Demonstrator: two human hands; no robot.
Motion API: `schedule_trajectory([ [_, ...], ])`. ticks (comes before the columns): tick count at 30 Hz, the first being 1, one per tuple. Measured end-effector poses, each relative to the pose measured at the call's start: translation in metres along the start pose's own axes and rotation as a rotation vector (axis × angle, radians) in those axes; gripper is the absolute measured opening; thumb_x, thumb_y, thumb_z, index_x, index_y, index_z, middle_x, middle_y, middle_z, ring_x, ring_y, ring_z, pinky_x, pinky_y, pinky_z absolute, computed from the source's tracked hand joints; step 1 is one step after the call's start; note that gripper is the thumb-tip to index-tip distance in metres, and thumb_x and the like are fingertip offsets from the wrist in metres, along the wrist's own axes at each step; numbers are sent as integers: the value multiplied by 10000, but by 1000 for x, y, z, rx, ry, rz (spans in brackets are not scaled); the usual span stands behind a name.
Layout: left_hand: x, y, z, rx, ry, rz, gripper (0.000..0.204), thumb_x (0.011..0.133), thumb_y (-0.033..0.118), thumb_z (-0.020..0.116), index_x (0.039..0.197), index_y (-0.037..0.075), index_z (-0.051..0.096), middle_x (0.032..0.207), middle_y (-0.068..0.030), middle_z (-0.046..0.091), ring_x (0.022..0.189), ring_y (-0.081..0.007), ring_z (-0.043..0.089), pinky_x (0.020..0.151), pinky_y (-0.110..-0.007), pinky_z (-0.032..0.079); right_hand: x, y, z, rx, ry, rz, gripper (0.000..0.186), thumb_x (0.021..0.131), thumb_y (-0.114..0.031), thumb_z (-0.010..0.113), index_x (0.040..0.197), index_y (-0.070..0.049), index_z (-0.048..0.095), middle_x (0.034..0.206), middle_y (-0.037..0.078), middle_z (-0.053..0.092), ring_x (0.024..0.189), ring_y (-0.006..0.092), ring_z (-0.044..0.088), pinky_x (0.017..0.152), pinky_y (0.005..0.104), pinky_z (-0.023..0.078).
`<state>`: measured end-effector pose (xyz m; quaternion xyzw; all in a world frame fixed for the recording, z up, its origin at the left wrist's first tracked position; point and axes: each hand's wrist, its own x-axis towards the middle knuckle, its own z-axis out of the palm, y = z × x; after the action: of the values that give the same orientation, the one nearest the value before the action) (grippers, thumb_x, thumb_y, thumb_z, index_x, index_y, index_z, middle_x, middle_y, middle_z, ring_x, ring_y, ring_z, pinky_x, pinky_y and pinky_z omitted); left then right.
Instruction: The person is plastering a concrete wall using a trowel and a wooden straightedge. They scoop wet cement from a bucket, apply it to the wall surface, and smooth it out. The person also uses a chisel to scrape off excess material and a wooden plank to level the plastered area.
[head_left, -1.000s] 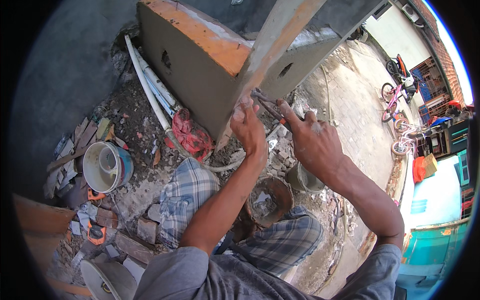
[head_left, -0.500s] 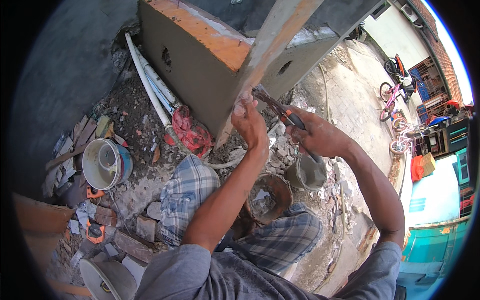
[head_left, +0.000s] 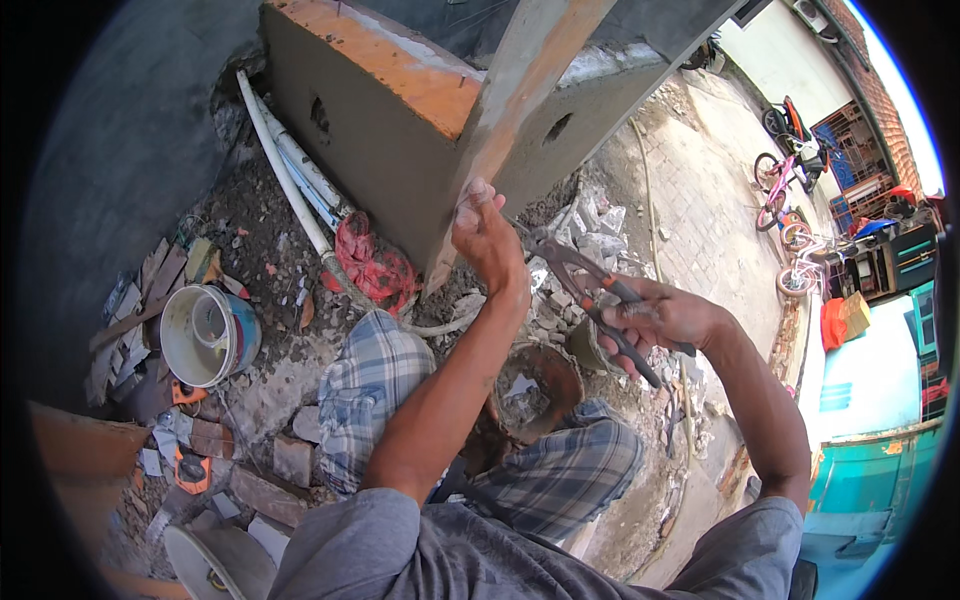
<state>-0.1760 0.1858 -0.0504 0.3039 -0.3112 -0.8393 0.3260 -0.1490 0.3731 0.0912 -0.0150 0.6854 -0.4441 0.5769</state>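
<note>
A long wooden board [head_left: 520,85] stands tilted against the corner of a low grey plastered wall [head_left: 375,130]. At the board's lower edge, the fingers of my left hand [head_left: 484,235] are closed around it; whether they also pinch something small cannot be seen. My right hand [head_left: 660,315] grips a pair of pincers [head_left: 570,280] with dark, orange-marked handles. The handles are spread, and the jaws point toward my left wrist, apart from the board.
Below my arms stand a round bucket of grey mix [head_left: 535,395] and a second bucket [head_left: 585,345]. A white bucket [head_left: 200,335] is at left, near bricks, wood scraps and orange-handled tools [head_left: 192,470]. Pipes [head_left: 285,165] and a red plastic bag [head_left: 365,265] lie by the wall.
My right hand has drawn the pincers away from the board, down and to the right, and their handles have spread. My left hand stays at the board's edge.
</note>
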Motion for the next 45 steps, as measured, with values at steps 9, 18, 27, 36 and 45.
schedule_trajectory([
  [9, 5, 6, -13, 151, -111, -31, 613, 1003, 504, 603, 1305, -29, 587, 1217, -105, 644, 1023, -178, 635, 985, -355, 454, -93, 118, 18, -391, 713, -242, 407, 957, -83, 599, 1360, -66, 542, 992, 67, 683, 857, 176, 672, 832, 341, 528],
  [18, -34, 32, -18, 475, -863, -446, 393, 1001, 303, 663, 1258, 7, 632, 1126, -73, 712, 926, -126, 665, 841, -265, 539, 8, 128, 54, -133, 615, -601, 316, 1016, -200, 580, 1286, -40, 543, 897, 46, 618, 852, 138, 576, 794, 312, 477],
  [27, -44, 59, 11, 621, -958, -139, 262, 954, 180, 727, 1152, 11, 698, 968, -53, 740, 816, -88, 682, 776, -243, 559, 44, 145, 103, 585, 191, -619, 562, 994, -107, 520, 1526, -105, 338, 1183, 99, 632, 903, 145, 581, 779, 334, 559],
  [36, 75, 111, 219, 1804, -557, 1070, 244, 843, 170, 718, 1021, 10, 765, 1053, -234, 734, 1052, -405, 700, 915, -459, 554, 57, 163, 116, 511, 151, -580, 585, 1009, -78, 509, 1564, -112, 327, 1206, 91, 651, 1005, 147, 640, 885, 319, 511],
  [45, -10, 132, 223, 1431, -720, 1356, 331, 910, 182, 679, 1190, 10, 722, 1012, -202, 750, 1010, -334, 720, 907, -428, 552, 48, 174, 112, 643, 340, -727, 475, 984, -105, 506, 1454, -60, 448, 1120, 97, 699, 1060, 181, 644, 901, 339, 511],
])
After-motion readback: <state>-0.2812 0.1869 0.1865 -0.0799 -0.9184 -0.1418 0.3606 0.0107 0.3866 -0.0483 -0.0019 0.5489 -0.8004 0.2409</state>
